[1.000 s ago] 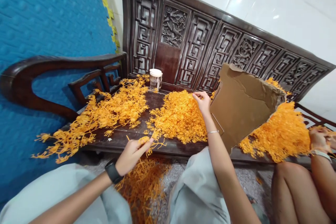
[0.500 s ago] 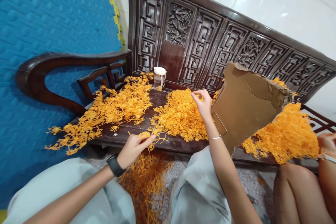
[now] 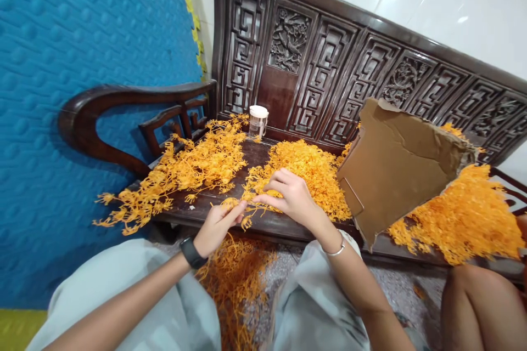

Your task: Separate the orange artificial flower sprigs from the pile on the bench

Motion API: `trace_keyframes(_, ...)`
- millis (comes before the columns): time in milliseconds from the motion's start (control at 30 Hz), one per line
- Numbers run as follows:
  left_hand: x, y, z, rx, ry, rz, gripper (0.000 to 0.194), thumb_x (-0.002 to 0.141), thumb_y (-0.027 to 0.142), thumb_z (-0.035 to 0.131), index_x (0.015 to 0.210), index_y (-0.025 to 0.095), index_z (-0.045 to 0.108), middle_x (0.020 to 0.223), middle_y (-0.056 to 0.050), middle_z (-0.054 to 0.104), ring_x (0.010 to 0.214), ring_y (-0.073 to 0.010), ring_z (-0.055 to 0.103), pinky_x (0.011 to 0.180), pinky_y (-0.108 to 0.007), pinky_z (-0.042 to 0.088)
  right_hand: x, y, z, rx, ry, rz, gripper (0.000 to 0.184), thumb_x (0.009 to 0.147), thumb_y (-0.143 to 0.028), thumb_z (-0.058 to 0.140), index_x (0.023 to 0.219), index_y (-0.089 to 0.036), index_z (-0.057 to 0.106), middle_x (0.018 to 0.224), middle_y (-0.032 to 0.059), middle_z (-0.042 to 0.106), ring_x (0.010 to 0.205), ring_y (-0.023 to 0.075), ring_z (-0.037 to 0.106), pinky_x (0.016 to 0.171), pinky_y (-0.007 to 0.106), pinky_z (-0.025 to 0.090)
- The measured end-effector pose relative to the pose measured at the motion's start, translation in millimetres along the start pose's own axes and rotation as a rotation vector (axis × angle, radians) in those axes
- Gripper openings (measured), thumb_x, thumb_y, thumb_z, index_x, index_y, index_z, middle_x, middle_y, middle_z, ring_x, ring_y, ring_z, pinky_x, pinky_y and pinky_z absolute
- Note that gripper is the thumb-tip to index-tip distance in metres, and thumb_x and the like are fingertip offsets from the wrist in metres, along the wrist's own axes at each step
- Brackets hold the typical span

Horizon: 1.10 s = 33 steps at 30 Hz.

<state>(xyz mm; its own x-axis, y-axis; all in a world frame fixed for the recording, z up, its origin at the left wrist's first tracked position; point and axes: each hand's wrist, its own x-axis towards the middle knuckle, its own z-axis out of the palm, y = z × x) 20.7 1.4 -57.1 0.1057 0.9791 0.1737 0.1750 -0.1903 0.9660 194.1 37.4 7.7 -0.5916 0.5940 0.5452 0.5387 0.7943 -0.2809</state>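
Between the thumb and fingers of my left hand (image 3: 218, 226), closed in a pinch, is an orange plastic sprig (image 3: 228, 204) with thin branching strands. My right hand (image 3: 291, 197) has its fingers curled and its thumb and forefinger tips close to the left fingertips, at the sprig's strands. What sits in that right pinch is too small to make out. Just behind the right hand lies a heap of small orange plastic pieces (image 3: 315, 162) on the dark wooden bench (image 3: 257, 153). Assembled-looking orange sprigs (image 3: 193, 167) are piled at the left.
A clear bottle with a white lid (image 3: 258, 120) stands by the carved backrest. A torn cardboard sheet (image 3: 403, 159) leans at the right, near another orange pile (image 3: 473, 216). Orange strands (image 3: 234, 290) hang or lie below between my knees. A co-worker's knee (image 3: 480, 301) is at far right.
My right hand has come down and left from above the middle heap to my left hand's fingertips. The left hand still grips the sprig. The view has shifted slightly.
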Motion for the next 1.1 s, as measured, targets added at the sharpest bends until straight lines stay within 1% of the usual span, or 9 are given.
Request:
trace_keyframes(167,-1,1,1.7,-0.038,-0.002,-0.007,0.041,0.074,0.051,0.046,0.051,0.018,0.046,0.05,0.002,0.043,0.049,-0.0111,0.04,0.046,-0.022,0.036,-1,6,18,0.316,-0.171,0.078,0.026,0.077,-0.043,0.054,0.075,-0.019,0.065,0.072,-0.0001,0.059,0.065,0.0099,0.051,0.061,0.024,0.04)
trace_keyframes(267,-1,2,3.5,-0.042,-0.001,0.003,0.042,0.074,0.053,0.044,0.052,0.017,0.047,0.049,0.003,0.042,0.046,-0.0103,0.038,0.043,-0.022,0.034,1,7,26,0.558,-0.149,0.129,0.019,0.076,-0.037,0.057,0.075,-0.021,0.066,0.074,-0.0012,0.062,0.067,0.0102,0.054,0.063,0.024,0.042)
trace_keyframes(433,1,1,2.0,0.009,0.068,0.025,0.04,0.077,0.047,0.042,0.048,0.019,0.041,0.047,0.004,0.038,0.045,-0.0097,0.036,0.042,-0.022,0.032,7,12,30,0.766,0.124,0.443,0.016,0.069,-0.031,0.063,0.06,-0.018,0.063,0.061,-0.0019,0.059,0.058,0.0105,0.051,0.057,0.024,0.039)
trace_keyframes(533,3,2,0.1,0.068,0.119,0.062,0.04,0.078,0.042,0.042,0.045,0.02,0.038,0.045,0.005,0.035,0.044,-0.0096,0.035,0.044,-0.022,0.031,10,13,33,0.804,0.241,0.561,0.016,0.066,-0.028,0.063,0.055,-0.017,0.06,0.055,-0.0022,0.056,0.054,0.0099,0.048,0.055,0.023,0.037)
trace_keyframes(733,6,8,5.1,0.157,0.204,0.218,0.037,0.081,0.033,0.04,0.046,0.021,0.035,0.043,0.006,0.034,0.041,-0.009,0.035,0.044,-0.022,0.029,16,2,39,0.779,0.559,0.622,0.019,0.068,-0.029,0.058,0.054,-0.016,0.057,0.056,-0.0018,0.052,0.056,0.0101,0.046,0.057,0.024,0.037)
trace_keyframes(900,12,13,12.4,0.242,0.241,0.437,0.033,0.081,0.024,0.041,0.049,0.02,0.038,0.043,0.006,0.036,0.039,-0.0083,0.036,0.044,-0.022,0.03,29,-11,45,0.701,0.787,0.543,0.026,0.073,-0.031,0.054,0.052,-0.016,0.052,0.056,-0.0015,0.05,0.059,0.0097,0.047,0.061,0.024,0.039)
trace_keyframes(1000,8,14,13.6,0.27,0.202,0.594,0.03,0.08,0.024,0.044,0.051,0.02,0.043,0.043,0.004,0.042,0.038,-0.009,0.04,0.044,-0.022,0.033,35,2,24,0.644,0.916,0.536,0.028,0.075,-0.033,0.052,0.054,-0.015,0.052,0.057,-0.0017,0.05,0.057,0.0079,0.046,0.058,0.022,0.038)
trace_keyframes(1033,4,13,13.5,0.277,0.176,0.652,0.028,0.08,0.025,0.044,0.053,0.02,0.045,0.043,0.003,0.046,0.039,-0.0097,0.043,0.045,-0.022,0.035,35,15,10,0.629,0.986,0.556,0.026,0.076,-0.034,0.051,0.059,-0.015,0.055,0.059,-0.0014,0.052,0.055,0.0071,0.044,0.055,0.021,0.037)
trace_keyframes(1100,-3,9,12.8,0.312,0.105,0.775,0.024,0.081,0.025,0.043,0.06,0.019,0.051,0.047,0.001,0.053,0.043,-0.0116,0.05,0.047,-0.022,0.038,29,50,-25,0.579,1.225,0.611,0.027,0.077,-0.037,0.048,0.066,-0.014,0.058,0.061,-0.0011,0.053,0.047,0.0047,0.036,0.045,0.019,0.031)
